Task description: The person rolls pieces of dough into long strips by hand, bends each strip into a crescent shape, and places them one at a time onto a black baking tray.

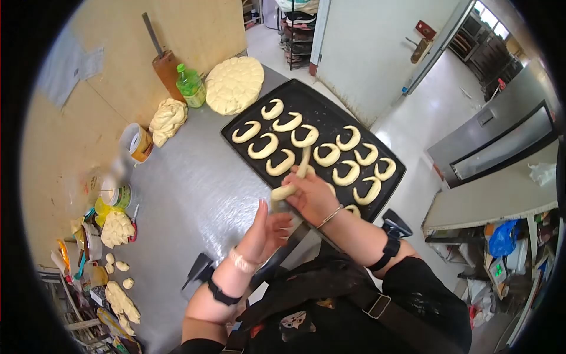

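My right hand [309,192] is closed around a curved strip of dough [285,192], over the near edge of a black baking tray [318,97]. One end of the strip points up toward the tray, the other bends left. Several crescent-shaped dough pieces [346,173] lie on the tray in rows. My left hand [266,234] is raised just left of the strip, fingers apart, holding nothing. Part of the tray and some pieces are hidden behind my right hand and forearm.
On the grey metal table [177,189] stand a green bottle [191,87], a large round dough mass [234,85], a dough lump [168,120] and tubs. Smaller dough pieces [118,228] and clutter line the left edge. A door [377,53] stands beyond the tray.
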Demonstrator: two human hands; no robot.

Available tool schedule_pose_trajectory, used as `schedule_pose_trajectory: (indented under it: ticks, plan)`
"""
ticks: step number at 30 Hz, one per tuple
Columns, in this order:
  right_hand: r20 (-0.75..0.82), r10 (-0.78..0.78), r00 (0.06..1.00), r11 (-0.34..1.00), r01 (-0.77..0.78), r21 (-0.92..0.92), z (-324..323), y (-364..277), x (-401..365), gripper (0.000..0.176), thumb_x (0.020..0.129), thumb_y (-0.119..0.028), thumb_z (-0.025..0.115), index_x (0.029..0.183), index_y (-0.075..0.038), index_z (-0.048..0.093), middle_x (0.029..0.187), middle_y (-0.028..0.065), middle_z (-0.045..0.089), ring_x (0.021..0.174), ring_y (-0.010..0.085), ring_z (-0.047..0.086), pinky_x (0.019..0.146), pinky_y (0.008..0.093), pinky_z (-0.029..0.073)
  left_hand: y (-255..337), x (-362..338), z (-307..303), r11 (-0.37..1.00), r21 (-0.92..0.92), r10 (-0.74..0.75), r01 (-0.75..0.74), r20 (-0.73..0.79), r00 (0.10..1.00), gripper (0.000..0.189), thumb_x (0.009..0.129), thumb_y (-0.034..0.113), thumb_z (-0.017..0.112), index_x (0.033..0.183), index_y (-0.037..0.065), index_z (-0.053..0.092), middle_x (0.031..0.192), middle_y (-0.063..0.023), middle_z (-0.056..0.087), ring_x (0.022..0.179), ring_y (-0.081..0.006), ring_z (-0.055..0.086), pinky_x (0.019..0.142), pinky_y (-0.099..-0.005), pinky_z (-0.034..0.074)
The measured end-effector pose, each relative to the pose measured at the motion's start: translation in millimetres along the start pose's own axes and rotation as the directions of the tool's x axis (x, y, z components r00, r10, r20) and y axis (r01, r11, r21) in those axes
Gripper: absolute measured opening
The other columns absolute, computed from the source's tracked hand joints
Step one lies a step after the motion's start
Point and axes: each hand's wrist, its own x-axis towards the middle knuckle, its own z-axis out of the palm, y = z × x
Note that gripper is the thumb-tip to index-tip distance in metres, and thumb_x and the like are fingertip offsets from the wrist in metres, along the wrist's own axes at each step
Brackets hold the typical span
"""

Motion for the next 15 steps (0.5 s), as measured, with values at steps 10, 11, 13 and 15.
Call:
schedule_pose_trajectory:
  ticks: [10,11,13,15]
  plan:
    - [-0.093,-0.064,0.994,0.942,0.029,-0.334,-178,-183,156,0.031,0.089,-0.005,0.059,0.116,-0.005,0.044,0.099,0.0107,0.058,0.090,0.0242,0.066,0.074,0.0355,0.058,29,303,78,0.634,0.129,0.651,-0.763,-0.621,0.436,0.053,0.088,0.002,0.065,0.132,0.014,0.037,0.104,-0.0058,0.063,0.092,-0.0215,0.067,0.070,-0.0297,0.056]
    - [-0.086,-0.037,0.996,0.896,-0.005,-0.444,-189,-191,176,0.028,0.091,-0.007,0.057,0.115,-0.005,0.044,0.097,0.0109,0.059,0.089,0.0246,0.067,0.072,0.0356,0.058,36,315,78,0.651,0.214,0.667,-0.728,-0.619,0.415,0.063,0.085,0.001,0.068,0.135,0.016,0.031,0.102,-0.0062,0.064,0.091,-0.0237,0.069,0.066,-0.0299,0.056]
    - [-0.016,-0.011,1.000,0.795,-0.001,-0.607,-205,-207,213,0.027,0.091,-0.008,0.057,0.114,-0.004,0.044,0.095,0.0122,0.060,0.087,0.0254,0.068,0.070,0.0359,0.058,50,335,69,0.698,0.228,0.642,-0.678,-0.618,0.453,0.040,0.087,0.006,0.066,0.119,0.015,0.044,0.099,-0.0042,0.065,0.089,-0.0240,0.069,0.065,-0.0306,0.056]
    - [0.077,0.003,0.997,0.585,0.061,-0.809,-202,-223,239,0.026,0.091,-0.010,0.057,0.113,-0.003,0.044,0.093,0.0148,0.062,0.085,0.0276,0.068,0.070,0.0377,0.058,69,351,64,0.767,0.337,0.610,-0.546,-0.647,0.457,0.021,0.088,0.009,0.065,0.101,0.016,0.050,0.093,-0.0018,0.065,0.085,-0.0214,0.070,0.059,-0.0269,0.055]
